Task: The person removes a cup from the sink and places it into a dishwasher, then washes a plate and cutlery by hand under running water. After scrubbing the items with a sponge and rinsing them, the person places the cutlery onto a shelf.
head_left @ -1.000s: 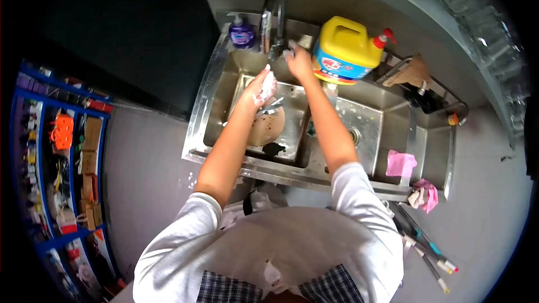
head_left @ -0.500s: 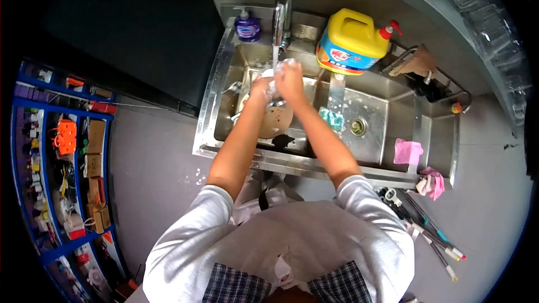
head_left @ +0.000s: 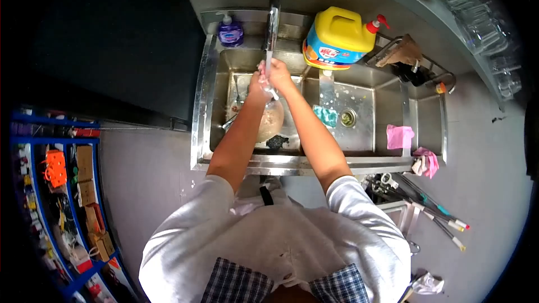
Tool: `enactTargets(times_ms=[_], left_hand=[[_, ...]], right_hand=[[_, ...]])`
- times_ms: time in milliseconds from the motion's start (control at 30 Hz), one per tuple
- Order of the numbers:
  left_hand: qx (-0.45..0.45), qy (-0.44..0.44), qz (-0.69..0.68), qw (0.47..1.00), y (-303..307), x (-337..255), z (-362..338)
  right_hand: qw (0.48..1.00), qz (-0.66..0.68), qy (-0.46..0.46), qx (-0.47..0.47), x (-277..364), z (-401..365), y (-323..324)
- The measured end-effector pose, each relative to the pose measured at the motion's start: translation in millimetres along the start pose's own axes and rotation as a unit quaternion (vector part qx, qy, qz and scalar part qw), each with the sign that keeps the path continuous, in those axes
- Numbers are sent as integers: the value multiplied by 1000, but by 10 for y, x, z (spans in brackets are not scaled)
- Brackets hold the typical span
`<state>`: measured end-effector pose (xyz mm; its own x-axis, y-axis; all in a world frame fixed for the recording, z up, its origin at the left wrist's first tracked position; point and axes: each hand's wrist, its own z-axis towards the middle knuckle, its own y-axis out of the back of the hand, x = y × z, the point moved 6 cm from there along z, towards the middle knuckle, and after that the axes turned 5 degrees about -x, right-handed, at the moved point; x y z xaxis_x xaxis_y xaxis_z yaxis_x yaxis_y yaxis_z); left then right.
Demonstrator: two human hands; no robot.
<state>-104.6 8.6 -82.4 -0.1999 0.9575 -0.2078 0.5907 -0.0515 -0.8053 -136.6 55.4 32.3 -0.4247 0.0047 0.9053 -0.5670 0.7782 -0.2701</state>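
Note:
Water runs from the faucet (head_left: 273, 25) onto my two hands, which are close together over the left sink basin (head_left: 222, 87). My left hand (head_left: 259, 83) has its fingers near the stream, blurred by water. My right hand (head_left: 278, 74) touches or nearly touches it, its fingers curled in the water. Whether either hand holds anything is hidden. Below them in the basin lie a round bowl (head_left: 272, 122) of cloudy brownish water, a dark clump (head_left: 277, 142) and some metal utensils (head_left: 229, 122).
A purple soap bottle (head_left: 230, 32) and a yellow detergent jug (head_left: 339, 36) stand behind the basins. A green sponge (head_left: 325, 116) lies left of the drain (head_left: 347, 118). Pink cloths (head_left: 399, 137) are at the right. Blue shelving (head_left: 67, 191) stands at far left.
The view has shifted slightly. My hands have come closer together under the faucet, and the white foam seen on them earlier is less visible.

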Motion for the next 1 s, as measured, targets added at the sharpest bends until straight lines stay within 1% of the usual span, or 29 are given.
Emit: enactTargets(times_ms=[100, 133, 167, 200, 233, 267, 300, 333, 367, 400, 433, 467, 567, 600, 633, 667, 700, 733, 767, 800, 833, 867, 967, 1000], left_hand=[[57, 134, -35, 989, -147, 36, 247], [-51, 78, 52, 994, -264, -17, 150], [-116, 117, -6, 986, -383, -48, 19], [-118, 114, -43, 986, -415, -58, 72], [-122, 111, -78, 983, -433, -63, 104], [-52, 118, -75, 989, -493, -53, 108], [18, 125, -71, 989, -531, -40, 85], [87, 130, -68, 985, -561, -42, 83], [78, 138, -82, 984, -512, -49, 110], [68, 145, -97, 982, -463, -52, 132], [61, 153, -110, 980, -407, -41, 176], [75, 123, -97, 985, -351, -42, 202], [39, 71, -31, 996, -189, 10, 196], [95, -17, 122, 988, -23, -28, 343], [106, -79, 224, 966, -93, -73, 161], [115, -144, 322, 929, -252, -158, -178], [77, -80, 353, 929, -274, -150, -283], [41, -15, 381, 924, -291, -141, -401], [80, -17, 379, 922, -328, -148, -435], [117, -17, 379, 918, -319, -142, -480], [153, -16, 380, 912, -319, -140, -555], [154, -26, 377, 913, -310, -181, -598], [88, -94, 461, 878, -239, -337, -695], [108, -107, 484, 862, -272, -375, -706]], right_hand=[[985, 121, 75, -94, 169, -110, 255], [984, 49, 99, -138, 139, -87, 459], [969, -54, 186, -156, 177, -107, 532], [936, -155, 266, -171, 182, -180, 557], [887, -253, 339, -184, 256, -307, 489], [929, -277, 188, -158, 103, -240, 473], [976, -185, -19, -109, -145, -287, 512], [975, -197, -33, -98, -188, -298, 476], [973, -208, -46, -84, -251, -300, 412], [952, -273, 64, -121, -175, -338, 369], [913, -334, 174, -158, -90, -403, 313], [855, -388, 282, -195, 11, -470, 258], [850, -465, 149, -198, 34, -592, 233], [835, -490, 143, -205, 107, -653, 207], [840, -482, 156, -195, 113, -670, 214], [844, -475, 172, -183, 103, -656, 241], [848, -465, 187, -171, 42, -635, 284], [887, -378, 217, -154, -197, -498, 438], [943, -281, 132, -120, -314, -425, 524], [980, -177, 41, -83, -442, -413, 570], [995, -68, -52, -45, -532, -472, 507], [999, 4, -38, -24, -501, -546, 428], [993, 31, -111, 6, -450, -738, 287], [984, 65, -162, 39, -420, -802, 237]])
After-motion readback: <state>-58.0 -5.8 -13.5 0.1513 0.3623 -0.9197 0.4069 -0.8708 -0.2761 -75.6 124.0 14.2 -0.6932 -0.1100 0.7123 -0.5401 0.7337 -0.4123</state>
